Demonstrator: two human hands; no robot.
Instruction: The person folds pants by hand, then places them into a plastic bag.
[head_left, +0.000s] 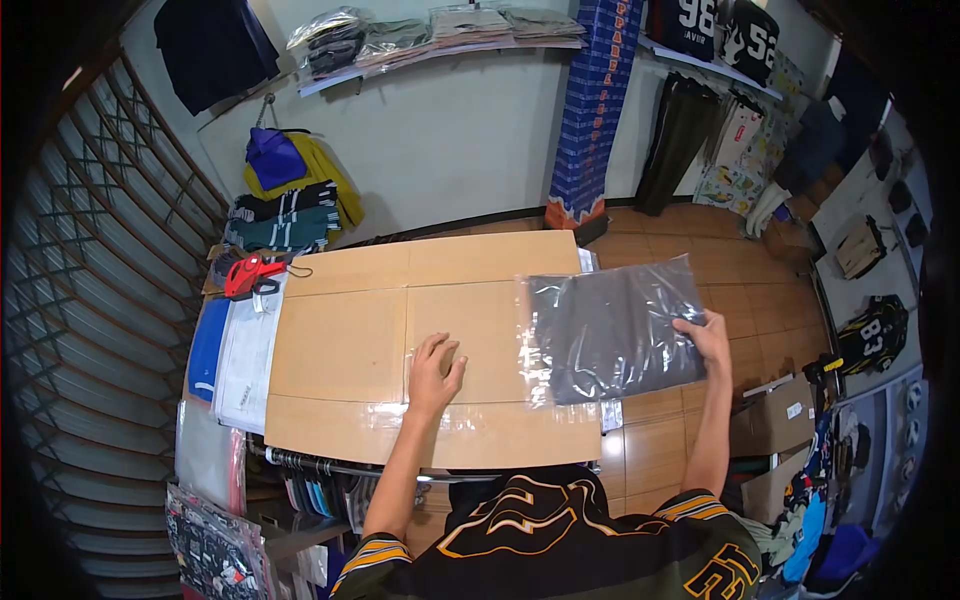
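Observation:
A dark grey folded garment in a clear plastic bag (620,335) reaches over the right end of a flattened cardboard sheet (340,345). My right hand (708,338) grips the bag's right edge, thumb on top and fingers underneath. The bag's clear left margin lies over the cardboard, while its right part extends past the sheet's edge. My left hand (434,372) rests on or just above the middle of the cardboard, fingers apart and slightly curled, holding nothing. A gap separates it from the bag.
A red tape dispenser (252,275) sits at the sheet's far left corner. White papers (245,360) and a blue packet (208,348) lie along the left side. A patterned pillar (590,120) stands behind. Cardboard boxes (780,415) are on the right, and a folding metal gate (100,300) borders the left.

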